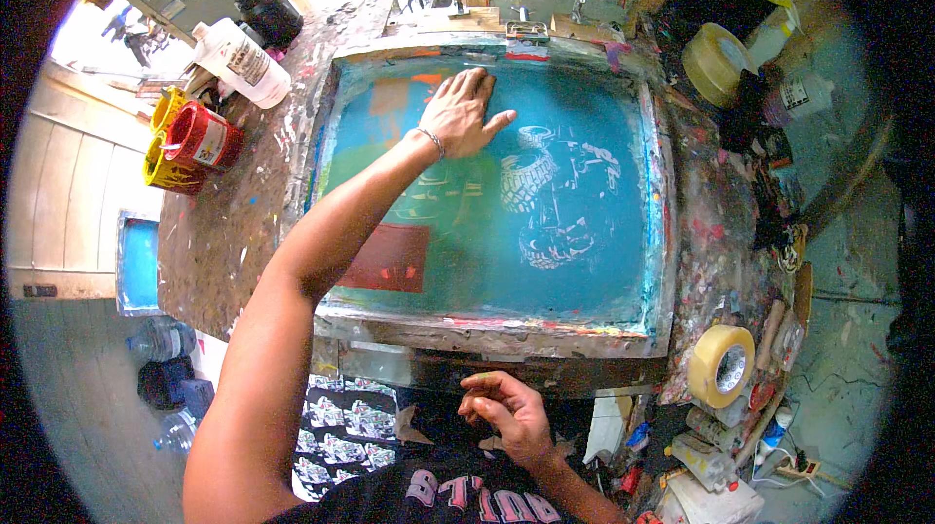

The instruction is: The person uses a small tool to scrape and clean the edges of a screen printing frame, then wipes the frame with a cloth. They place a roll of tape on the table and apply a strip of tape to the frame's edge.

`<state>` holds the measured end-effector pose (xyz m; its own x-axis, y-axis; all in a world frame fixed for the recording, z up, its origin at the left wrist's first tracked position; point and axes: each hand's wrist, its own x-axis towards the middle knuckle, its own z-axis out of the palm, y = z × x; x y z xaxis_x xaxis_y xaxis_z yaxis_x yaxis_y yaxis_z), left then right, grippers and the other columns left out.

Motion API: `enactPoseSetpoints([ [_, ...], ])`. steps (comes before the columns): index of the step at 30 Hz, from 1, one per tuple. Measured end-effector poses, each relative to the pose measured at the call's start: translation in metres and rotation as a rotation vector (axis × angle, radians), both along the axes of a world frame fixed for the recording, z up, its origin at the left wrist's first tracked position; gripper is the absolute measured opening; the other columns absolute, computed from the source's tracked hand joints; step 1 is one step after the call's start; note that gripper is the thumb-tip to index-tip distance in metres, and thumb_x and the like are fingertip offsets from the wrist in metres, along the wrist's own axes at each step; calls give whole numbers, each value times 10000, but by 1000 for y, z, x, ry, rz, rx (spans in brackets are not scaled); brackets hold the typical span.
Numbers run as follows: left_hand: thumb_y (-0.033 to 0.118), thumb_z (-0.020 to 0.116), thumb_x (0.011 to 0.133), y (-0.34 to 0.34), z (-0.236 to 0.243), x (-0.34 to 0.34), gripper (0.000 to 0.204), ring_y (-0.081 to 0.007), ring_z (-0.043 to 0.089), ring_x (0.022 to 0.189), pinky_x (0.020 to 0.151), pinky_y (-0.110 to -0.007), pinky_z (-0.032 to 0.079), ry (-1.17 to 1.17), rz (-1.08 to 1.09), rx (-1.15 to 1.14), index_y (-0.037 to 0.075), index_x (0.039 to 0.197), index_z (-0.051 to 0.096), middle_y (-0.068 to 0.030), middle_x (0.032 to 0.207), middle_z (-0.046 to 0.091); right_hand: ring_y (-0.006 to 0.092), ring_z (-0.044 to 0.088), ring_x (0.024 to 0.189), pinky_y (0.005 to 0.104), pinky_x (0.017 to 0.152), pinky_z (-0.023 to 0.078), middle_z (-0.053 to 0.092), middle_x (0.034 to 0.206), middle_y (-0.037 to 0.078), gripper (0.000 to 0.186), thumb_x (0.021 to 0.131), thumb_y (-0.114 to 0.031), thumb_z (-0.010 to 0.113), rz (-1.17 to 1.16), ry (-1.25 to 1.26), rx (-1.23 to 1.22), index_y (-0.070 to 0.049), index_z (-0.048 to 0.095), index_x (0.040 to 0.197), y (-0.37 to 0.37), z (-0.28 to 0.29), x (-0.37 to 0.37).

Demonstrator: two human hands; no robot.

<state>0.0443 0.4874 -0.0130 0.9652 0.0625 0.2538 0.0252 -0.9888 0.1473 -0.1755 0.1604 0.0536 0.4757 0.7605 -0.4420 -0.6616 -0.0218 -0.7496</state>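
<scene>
A screen-printing frame (pixel 666 232) lies on the worktable, its blue mesh (pixel 438 298) marked with pale line art of tyres and machine parts. My left hand (pixel 461 113) is flat on the mesh near the far side, fingers together and thumb spread out, holding nothing. A dark red patch (pixel 390 258) and orange and green smears show on the mesh around my left arm. Off the near edge of the frame, in front of my body, my right hand (pixel 513 417) is loosely closed, thumb close to the curled fingers; I see nothing in it.
Hinge clamps (pixel 527 30) stand at the frame's far edge. A white bottle (pixel 242 63), a black jar (pixel 269 13) and a red paint tub (pixel 203 137) occupy the left. Tape rolls (pixel 721 366) and clutter line the right. Printed fabric (pixel 343 427) shows below the table edge.
</scene>
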Motion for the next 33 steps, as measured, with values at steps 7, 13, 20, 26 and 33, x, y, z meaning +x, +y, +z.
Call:
enactPoseSetpoints([
  [7, 573, 456, 939, 2, 0, -8, 736, -348, 372, 1348, 1134, -448, 277, 54, -20, -1, -20, 1375, 452, -214, 1425, 414, 111, 627, 865, 258, 801, 505, 670, 928, 67, 247, 949, -100, 573, -52, 32, 14, 12, 589, 1169, -14, 1, 1],
  [13, 580, 470, 925, 8, 2, 12, 738, -334, 412, 1299, 1097, -433, 316, -63, 33, -12, -32, 1337, 474, -207, 1371, 451, 117, 631, 873, 258, 807, 508, 668, 922, 65, 243, 944, -100, 576, -84, 6, 1, 18, 592, 1156, -20, -2, 8],
  [20, 355, 540, 939, 22, 17, 39, 421, -353, 549, 1150, 1003, -443, 419, -95, 95, -158, 35, 1208, 597, -187, 1194, 600, 142, 610, 797, 280, 731, 497, 662, 885, 94, 254, 922, -116, 564, -145, -51, -72, 31, 599, 1126, -25, -1, 14],
  [26, 247, 624, 906, 11, 65, 10, 557, -414, 616, 1020, 902, -440, 492, -510, 179, -221, 7, 1382, 463, -286, 1159, 609, 112, 600, 829, 269, 772, 501, 655, 901, 61, 277, 945, -165, 590, -138, -137, -35, 2, 582, 1167, -43, 2, 19],
  [33, -15, 597, 871, -147, 114, -94, 411, -101, 570, 801, 761, -252, 490, -272, -241, -831, 39, 1278, 581, -64, 1106, 673, 103, 628, 821, 275, 729, 506, 681, 913, 56, 210, 914, -126, 634, -714, -845, -621, -10, 610, 1088, -172, 25, 57],
])
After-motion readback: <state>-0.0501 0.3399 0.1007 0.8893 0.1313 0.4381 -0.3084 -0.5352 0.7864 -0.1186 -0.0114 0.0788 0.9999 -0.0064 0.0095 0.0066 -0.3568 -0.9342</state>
